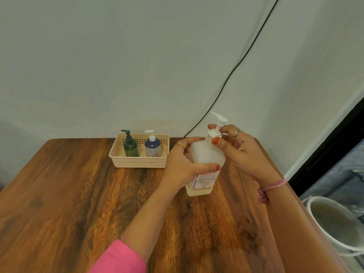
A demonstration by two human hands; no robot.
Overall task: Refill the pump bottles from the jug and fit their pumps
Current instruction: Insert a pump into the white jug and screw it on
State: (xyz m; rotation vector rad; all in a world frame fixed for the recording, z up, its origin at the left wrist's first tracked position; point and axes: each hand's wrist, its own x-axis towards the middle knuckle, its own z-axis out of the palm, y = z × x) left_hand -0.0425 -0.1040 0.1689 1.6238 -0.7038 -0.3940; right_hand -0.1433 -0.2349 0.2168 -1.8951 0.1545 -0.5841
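A translucent white pump bottle (208,154) with a red and blue label stands tilted on the wooden table (78,194), a little pale liquid at its bottom. My left hand (181,164) wraps around its body. My right hand (238,150) pinches the collar of the white pump (216,123) at the bottle's neck. A dark green pump bottle (130,145) and a blue pump bottle (152,147) stand upright in a beige basket (137,163) at the back of the table, pumps fitted. No jug is in view.
A white bucket (332,221) holding cloudy liquid sits on the floor to the right of the table. A black cable (236,66) runs down the wall behind the table. The wall stands close behind the basket.
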